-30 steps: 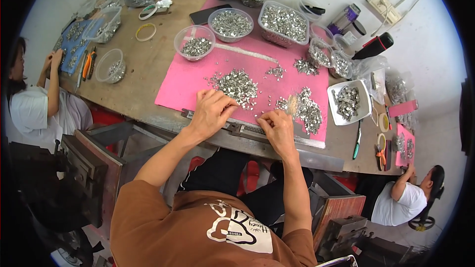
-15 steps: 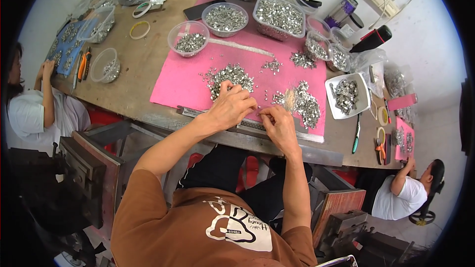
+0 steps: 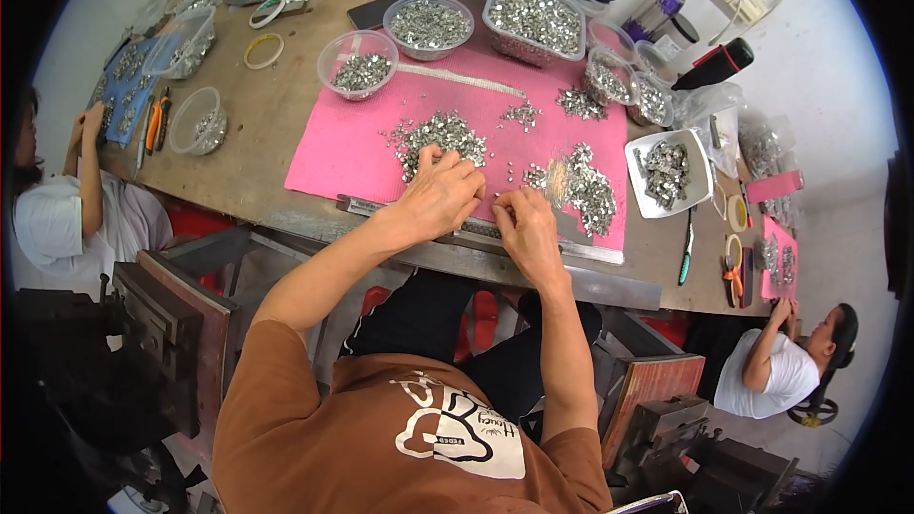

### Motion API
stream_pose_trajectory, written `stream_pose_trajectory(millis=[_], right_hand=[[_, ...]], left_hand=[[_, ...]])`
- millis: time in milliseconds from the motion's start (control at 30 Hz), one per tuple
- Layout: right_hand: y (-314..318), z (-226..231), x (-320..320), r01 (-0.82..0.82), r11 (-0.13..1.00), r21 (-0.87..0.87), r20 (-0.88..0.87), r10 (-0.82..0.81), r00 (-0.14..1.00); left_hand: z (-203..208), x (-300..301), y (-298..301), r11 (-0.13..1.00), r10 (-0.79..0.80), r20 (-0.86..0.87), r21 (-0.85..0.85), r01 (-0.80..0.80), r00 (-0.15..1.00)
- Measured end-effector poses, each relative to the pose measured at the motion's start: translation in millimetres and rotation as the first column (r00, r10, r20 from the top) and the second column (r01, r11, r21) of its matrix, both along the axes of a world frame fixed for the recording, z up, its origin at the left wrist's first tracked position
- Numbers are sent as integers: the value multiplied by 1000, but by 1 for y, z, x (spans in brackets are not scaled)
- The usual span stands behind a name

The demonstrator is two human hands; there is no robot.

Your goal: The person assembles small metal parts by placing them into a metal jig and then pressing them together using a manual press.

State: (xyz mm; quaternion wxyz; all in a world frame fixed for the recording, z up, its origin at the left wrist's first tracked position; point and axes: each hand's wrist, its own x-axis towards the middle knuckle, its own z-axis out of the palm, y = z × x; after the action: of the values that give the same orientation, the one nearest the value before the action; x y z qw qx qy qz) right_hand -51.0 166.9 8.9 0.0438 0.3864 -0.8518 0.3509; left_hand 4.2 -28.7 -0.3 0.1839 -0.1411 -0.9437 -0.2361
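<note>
My left hand (image 3: 442, 192) rests at the near side of a pile of small silvery metal pieces (image 3: 446, 136) on a pink ribbed mat (image 3: 328, 157). Its fingers are curled together, and whatever sits between them is hidden. Close by on the right, my right hand (image 3: 526, 226) has thumb and forefinger pinched over the mat's front edge; anything in the pinch is too small to name. Beneath both hands runs a long metal strip (image 3: 367, 207) along the table edge. A second pile of metal pieces (image 3: 590, 192) lies right of my right hand.
Clear tubs of metal pieces (image 3: 428, 27) stand along the back, beside a rectangular tub (image 3: 533, 24). A white dish (image 3: 669, 181) holds more at the right. A green-and-black brush (image 3: 685, 257) lies below it. Co-workers sit at the left (image 3: 81, 200) and right (image 3: 776, 366).
The view has shifted slightly. My hands have drawn a little apart at the fingertips, both staying over the mat's front edge and keeping their fingers closed.
</note>
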Motion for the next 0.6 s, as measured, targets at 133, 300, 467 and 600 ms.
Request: stream_pose_trajectory(millis=[133,300,467,600], right_hand=[[6,1,5,51,993,-105,177,-32,984],[0,5,28,-37,985,-170,79,51,996],[-5,-7,43,-39,982,-182,-9,38,999],[-7,-10,47,-18,983,-182,-97,0,995]], left_hand=[[2,13,-8,1000,26,-13,14,-26,1000],[5,20,-13,996,81,44,36,-83,996],[4,21,-11,998,54,-8,30,-54,998],[7,33,-5,993,19,-59,118,-12,998]])
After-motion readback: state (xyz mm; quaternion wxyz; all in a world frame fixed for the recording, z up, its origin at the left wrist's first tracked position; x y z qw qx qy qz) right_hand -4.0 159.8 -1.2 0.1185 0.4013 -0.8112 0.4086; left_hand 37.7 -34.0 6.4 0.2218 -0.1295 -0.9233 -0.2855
